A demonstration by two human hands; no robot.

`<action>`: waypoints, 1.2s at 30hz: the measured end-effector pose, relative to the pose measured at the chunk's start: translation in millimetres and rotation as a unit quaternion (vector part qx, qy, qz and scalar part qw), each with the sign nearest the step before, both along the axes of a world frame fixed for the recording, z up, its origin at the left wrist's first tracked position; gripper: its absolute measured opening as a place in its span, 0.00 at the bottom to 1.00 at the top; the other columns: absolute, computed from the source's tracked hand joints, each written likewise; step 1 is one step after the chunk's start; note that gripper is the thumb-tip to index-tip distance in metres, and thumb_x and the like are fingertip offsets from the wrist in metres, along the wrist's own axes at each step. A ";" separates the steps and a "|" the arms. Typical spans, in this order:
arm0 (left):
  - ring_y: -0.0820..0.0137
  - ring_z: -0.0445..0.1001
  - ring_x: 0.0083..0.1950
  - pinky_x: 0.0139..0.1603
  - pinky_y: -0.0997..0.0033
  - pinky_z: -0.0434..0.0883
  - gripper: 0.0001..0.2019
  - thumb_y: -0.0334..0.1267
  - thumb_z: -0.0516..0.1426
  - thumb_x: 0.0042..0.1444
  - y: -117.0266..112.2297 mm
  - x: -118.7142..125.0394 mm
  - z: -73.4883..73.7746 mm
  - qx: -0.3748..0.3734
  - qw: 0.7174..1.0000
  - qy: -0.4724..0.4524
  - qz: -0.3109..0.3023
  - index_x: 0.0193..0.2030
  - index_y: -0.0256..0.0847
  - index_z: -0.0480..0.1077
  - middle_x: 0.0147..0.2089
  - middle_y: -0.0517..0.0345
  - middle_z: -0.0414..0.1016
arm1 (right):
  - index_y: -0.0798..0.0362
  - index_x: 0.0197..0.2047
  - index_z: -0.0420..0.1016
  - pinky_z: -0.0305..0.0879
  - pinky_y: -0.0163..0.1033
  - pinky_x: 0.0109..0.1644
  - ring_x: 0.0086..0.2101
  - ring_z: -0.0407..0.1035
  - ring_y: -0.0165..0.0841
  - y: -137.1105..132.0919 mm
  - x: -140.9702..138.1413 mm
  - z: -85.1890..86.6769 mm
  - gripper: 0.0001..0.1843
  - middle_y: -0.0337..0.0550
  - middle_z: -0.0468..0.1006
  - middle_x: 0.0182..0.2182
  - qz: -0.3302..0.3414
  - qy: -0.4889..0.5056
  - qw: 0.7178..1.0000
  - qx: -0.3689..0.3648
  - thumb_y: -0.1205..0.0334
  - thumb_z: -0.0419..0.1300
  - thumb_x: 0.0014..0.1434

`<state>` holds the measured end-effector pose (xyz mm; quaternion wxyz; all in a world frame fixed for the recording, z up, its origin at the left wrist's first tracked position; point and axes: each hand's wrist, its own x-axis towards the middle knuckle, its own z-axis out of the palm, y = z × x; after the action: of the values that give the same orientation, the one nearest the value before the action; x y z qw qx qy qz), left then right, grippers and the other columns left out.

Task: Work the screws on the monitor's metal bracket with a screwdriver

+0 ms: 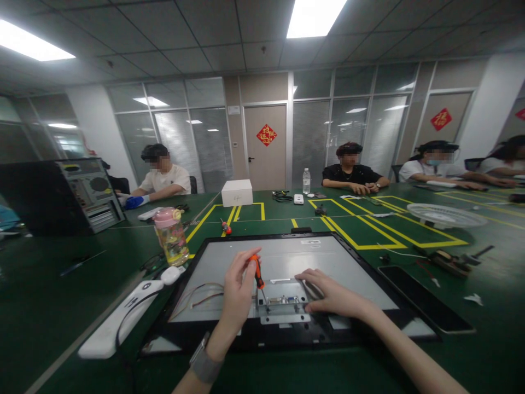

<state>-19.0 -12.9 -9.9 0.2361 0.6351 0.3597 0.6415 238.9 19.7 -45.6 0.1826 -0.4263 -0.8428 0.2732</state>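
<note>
My left hand (239,287) is closed round the orange and black handle of a screwdriver (258,272). Its shaft slants down to the metal bracket (286,317), which carries connector ports, and the tip meets it near its left side. My right hand (324,293) rests against the bracket's right side, fingers spread and bent over its upper edge. Beneath both hands lies a flat display panel (353,268) with a black frame and grey back. Thin wires (200,298) run across the panel from the bracket's left.
A white power strip (123,317) and a pink-lidded bottle (171,235) stand left; a dark phone-like slab (424,298) lies right. Farther back are a white box (237,192), a water bottle (306,181) and a computer case (61,194). Several people sit across the green table (311,366).
</note>
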 end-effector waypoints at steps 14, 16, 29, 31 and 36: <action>0.69 0.70 0.39 0.42 0.71 0.68 0.11 0.40 0.54 0.61 0.2 -0.4 2.0 0.006 0.999 0.018 0.038 0.44 0.40 0.75 0.40 0.55 0.67 | 0.50 0.61 0.64 0.53 0.47 0.62 0.57 0.58 0.45 -1.8 -1.3 2.8 0.37 0.48 0.67 0.56 -0.004 -0.001 1.000 -0.007 0.58 0.67 0.48; 0.68 0.71 0.42 0.45 0.69 0.68 0.13 0.40 0.51 0.63 0.0 -0.8 2.3 0.003 0.999 0.020 0.033 0.47 0.41 0.74 0.42 0.54 0.68 | 0.50 0.61 0.64 0.53 0.47 0.62 0.57 0.58 0.45 -1.4 -1.0 2.3 0.37 0.48 0.66 0.56 -0.005 0.000 1.000 -0.009 0.57 0.67 0.48; 0.68 0.70 0.42 0.45 0.69 0.67 0.13 0.39 0.52 0.62 -1.4 0.6 3.2 0.003 0.999 0.026 0.030 0.50 0.42 0.73 0.41 0.55 0.69 | 0.50 0.61 0.64 0.53 0.47 0.63 0.57 0.58 0.45 -0.4 -0.3 1.4 0.38 0.48 0.66 0.56 0.001 -0.001 1.000 -0.004 0.56 0.67 0.48; 0.69 0.69 0.38 0.42 0.70 0.67 0.10 0.39 0.56 0.60 -1.2 0.8 2.7 0.010 0.999 0.026 0.047 0.46 0.42 0.75 0.38 0.57 0.67 | 0.49 0.61 0.64 0.54 0.48 0.62 0.57 0.58 0.45 0.1 -0.2 1.0 0.38 0.48 0.67 0.56 0.002 0.000 1.000 0.000 0.55 0.67 0.48; 0.67 0.70 0.43 0.45 0.69 0.67 0.13 0.40 0.51 0.62 -3.7 0.6 4.9 0.026 0.998 0.027 0.049 0.45 0.42 0.76 0.42 0.54 0.69 | 0.49 0.61 0.64 0.53 0.48 0.63 0.57 0.58 0.46 -0.9 -0.2 2.0 0.37 0.48 0.66 0.56 -0.001 0.000 1.000 -0.006 0.55 0.67 0.48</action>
<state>-18.4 -16.6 -5.1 0.1779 0.6396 0.3799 0.6442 238.7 18.8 -43.5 0.1804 -0.4283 -0.8406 0.2781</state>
